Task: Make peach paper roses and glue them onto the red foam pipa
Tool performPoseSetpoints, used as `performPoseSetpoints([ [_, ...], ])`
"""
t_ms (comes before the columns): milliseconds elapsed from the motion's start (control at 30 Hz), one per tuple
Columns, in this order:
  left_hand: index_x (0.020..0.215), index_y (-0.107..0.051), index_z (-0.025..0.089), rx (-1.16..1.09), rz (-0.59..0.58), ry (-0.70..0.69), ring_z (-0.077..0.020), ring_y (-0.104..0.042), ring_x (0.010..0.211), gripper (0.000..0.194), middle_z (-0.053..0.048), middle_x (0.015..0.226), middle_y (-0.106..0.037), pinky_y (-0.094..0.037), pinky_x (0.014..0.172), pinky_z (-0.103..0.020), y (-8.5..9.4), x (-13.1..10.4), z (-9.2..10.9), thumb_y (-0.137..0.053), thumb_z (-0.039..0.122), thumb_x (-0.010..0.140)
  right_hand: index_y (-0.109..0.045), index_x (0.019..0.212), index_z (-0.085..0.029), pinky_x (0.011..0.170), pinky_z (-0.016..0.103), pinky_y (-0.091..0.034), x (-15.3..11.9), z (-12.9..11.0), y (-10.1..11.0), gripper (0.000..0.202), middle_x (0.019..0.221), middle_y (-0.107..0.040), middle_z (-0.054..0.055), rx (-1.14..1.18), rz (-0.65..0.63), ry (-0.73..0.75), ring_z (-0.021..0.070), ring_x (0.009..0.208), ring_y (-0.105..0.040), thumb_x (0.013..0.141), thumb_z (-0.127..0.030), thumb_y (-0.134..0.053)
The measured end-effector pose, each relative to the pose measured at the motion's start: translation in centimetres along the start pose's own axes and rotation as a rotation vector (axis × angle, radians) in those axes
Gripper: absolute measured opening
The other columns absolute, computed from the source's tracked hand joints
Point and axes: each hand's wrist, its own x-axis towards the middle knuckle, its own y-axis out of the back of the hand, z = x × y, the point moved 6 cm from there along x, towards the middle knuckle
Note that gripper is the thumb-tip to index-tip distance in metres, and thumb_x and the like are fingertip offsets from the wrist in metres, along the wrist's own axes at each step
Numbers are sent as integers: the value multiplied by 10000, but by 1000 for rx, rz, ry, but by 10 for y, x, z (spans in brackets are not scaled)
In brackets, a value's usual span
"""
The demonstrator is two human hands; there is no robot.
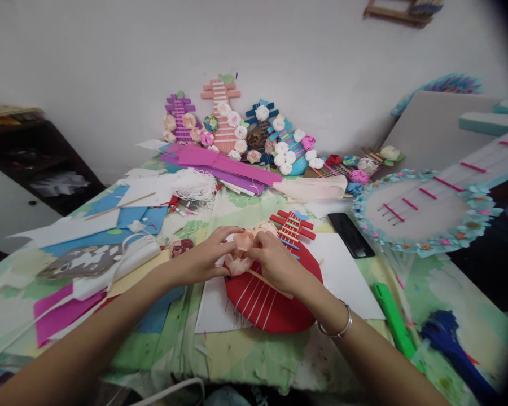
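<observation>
A red lute-shaped craft piece [275, 299] with white strings lies on white paper [351, 276], its neck pointing away. Pale peach paper flowers [238, 264] sit at its upper left edge. My left hand [209, 254] is at the left of these flowers, thumb and fingers curved round them with a gap between. My right hand [275, 259] presses from the other side, fingers bent down onto the peach flower; its fingertips are partly hidden. A thin wooden stick [271, 283] lies across the red body under my right hand.
Finished flowered lutes [224, 129] lean against the wall. A black phone [350, 235], green cutter [393, 318] and blue glue gun [452, 344] lie to the right, beneath a large pale stringed piece [415, 211]. Purple foam [220, 163], white string [195, 186] and a patterned phone case [82, 261] are at left.
</observation>
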Motion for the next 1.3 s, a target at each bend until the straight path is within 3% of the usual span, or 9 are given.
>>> performPoseSetpoints([
  [300,889,-652,208,-48,55,-8,-260,-411,1267,80,-114,1359,-425,-391,1037,-430,3,-6,0,-587,218,843,-691,958,-160,721,305,-362,3,-2,-1,171,922,-518,89,-47,-15,6,181,836,-445,871,-243,-568],
  [500,1142,-583,226,-57,128,71,-258,-418,1277,312,-125,1386,-413,-388,1048,-427,4,-13,-1,-615,252,833,-684,980,-171,722,277,-406,-6,3,8,190,929,-528,79,137,154,29,169,839,-481,846,-147,-552],
  [600,1232,-510,230,-37,225,102,-270,-410,1282,452,-134,1363,-427,-405,1033,-430,3,-19,4,-653,273,805,-674,946,-153,759,274,-425,-14,10,20,279,944,-587,85,217,282,-88,166,872,-528,840,-37,-444],
  [733,1244,-479,211,1,436,241,-244,-559,1058,596,-133,1245,-495,-524,826,-356,2,-31,6,-728,370,727,-677,868,-167,664,258,-414,-22,17,20,224,837,-677,45,264,240,-312,147,719,-576,833,-75,-476],
  [800,1199,-497,198,-27,512,310,-165,-604,822,527,-109,1141,-541,-535,692,-293,-1,-38,6,-707,378,750,-690,842,-173,626,251,-400,-24,17,14,200,798,-695,31,287,182,-359,138,658,-579,842,-123,-496],
  [867,1136,-531,188,-50,550,364,-134,-599,719,454,-67,995,-591,-525,650,-266,-5,-43,7,-701,372,757,-701,872,-177,610,244,-395,-24,16,8,215,798,-708,26,307,149,-377,131,630,-581,844,-134,-493],
  [967,1071,-575,180,-70,558,441,-135,-620,693,400,-29,868,-643,-524,667,-260,-10,-47,6,-726,337,736,-708,924,-183,587,230,-401,-22,15,3,243,822,-721,26,350,136,-378,125,612,-589,831,-118,-493],
  [1067,1025,-610,173,-125,539,485,-139,-647,700,332,-35,902,-692,-531,691,-261,-15,-48,4,-725,286,734,-714,925,-195,608,224,-429,-19,11,3,264,885,-729,30,391,153,-351,139,682,-627,817,-97,-494],
  [1300,945,-652,166,-113,564,442,-149,-668,715,183,-37,866,-725,-530,689,-247,-17,-45,6,-676,229,774,-703,935,-206,690,235,-465,-16,4,5,262,956,-724,31,423,198,-301,155,797,-652,811,-78,-510],
])
